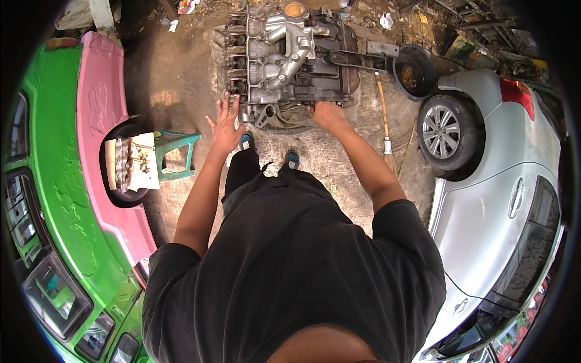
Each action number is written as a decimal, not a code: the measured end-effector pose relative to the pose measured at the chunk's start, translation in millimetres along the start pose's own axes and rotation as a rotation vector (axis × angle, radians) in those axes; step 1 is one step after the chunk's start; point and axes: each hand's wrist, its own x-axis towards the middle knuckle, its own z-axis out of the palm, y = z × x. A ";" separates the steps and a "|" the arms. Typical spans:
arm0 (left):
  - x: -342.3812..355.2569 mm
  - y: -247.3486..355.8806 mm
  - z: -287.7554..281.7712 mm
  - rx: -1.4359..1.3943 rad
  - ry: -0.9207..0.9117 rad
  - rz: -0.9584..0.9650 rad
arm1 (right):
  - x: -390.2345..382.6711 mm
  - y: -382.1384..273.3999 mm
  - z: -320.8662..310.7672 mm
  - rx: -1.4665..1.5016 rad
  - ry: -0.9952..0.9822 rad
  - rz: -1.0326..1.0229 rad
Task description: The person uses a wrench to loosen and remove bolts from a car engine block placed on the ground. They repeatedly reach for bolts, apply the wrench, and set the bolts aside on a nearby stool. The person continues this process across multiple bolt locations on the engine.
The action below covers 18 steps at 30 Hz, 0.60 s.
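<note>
A bare car engine (292, 66) with a silver intake manifold (296, 51) on top lies on the ground in front of my feet. My left hand (226, 126) is open, its fingers spread at the engine's near left corner; some fingertips seem to touch the metal there. At the near right edge, my right hand (328, 115) is closed, with the fingers curled against the engine's side. Its fingertips are partly hidden. Between both hands, a metal bracket with a round hole (265, 115) sticks out from the engine's near end.
A silver car (478, 181) stands close on my right, a green and pink vehicle (78, 169) on my left. Metal parts on cardboard (145, 160) lie beside a green plastic stool (177, 156). A black basin (414, 71) and a wooden-handled brush (383, 109) are right of the engine.
</note>
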 end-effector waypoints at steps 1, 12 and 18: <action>0.0 0.2 -0.1 -0.010 0.007 0.005 | -0.2 -2.7 -0.3 -0.010 0.016 0.000; 1.3 -5.2 -1.5 0.013 -0.002 0.016 | -6.4 -8.0 10.0 -0.045 0.141 -0.009; 0.7 -8.3 0.4 -0.001 -0.005 0.031 | -0.9 -6.0 20.1 -0.001 0.255 -0.020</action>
